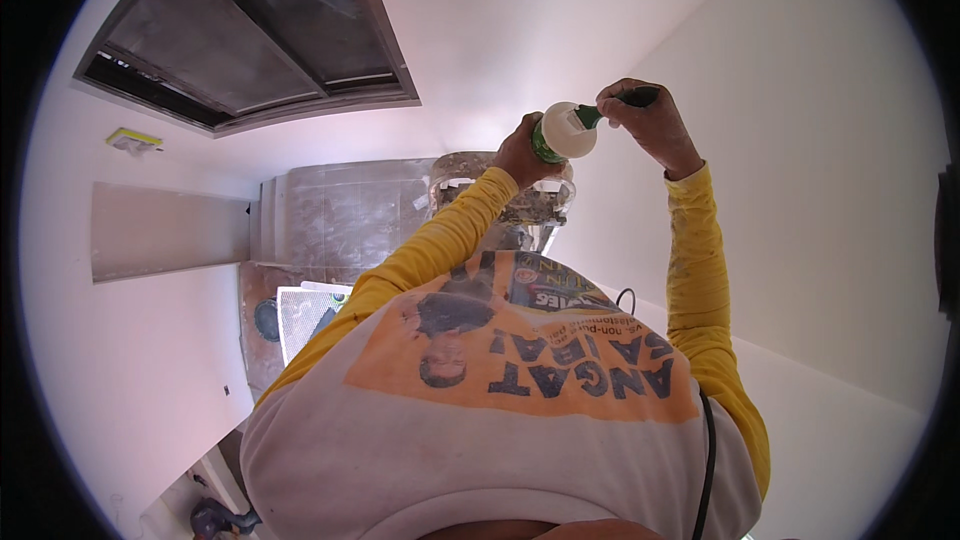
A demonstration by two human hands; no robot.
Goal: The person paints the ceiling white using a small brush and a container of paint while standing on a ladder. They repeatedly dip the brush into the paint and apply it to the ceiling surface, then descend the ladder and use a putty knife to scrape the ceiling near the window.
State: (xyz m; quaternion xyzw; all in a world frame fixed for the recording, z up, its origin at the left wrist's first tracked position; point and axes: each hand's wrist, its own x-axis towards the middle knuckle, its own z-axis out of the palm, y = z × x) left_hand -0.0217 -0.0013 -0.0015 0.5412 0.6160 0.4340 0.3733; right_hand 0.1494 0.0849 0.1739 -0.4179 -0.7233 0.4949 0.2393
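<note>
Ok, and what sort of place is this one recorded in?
Probably a small indoor room being painted or finished. The walls are plain, fresh white; the left hand holds a small container of white stuff while the right hand holds a green-handled tool; a spattered ladder or stand sits below.

Lighting bright, even, diffuse; white walls point(800, 190) bounce it back with a faint violet cast. No hard shadows; soft shade under my shirt point(480, 460) front and along the sleeve undersides. The window point(250, 30) reads dark grey, dull, no glare. Fisheye: black corners, straight edges bow toward the rim, blue fringe along it. Centre fairly sharp; my hands slightly soft; lower-left edge murky and blurred.
</note>
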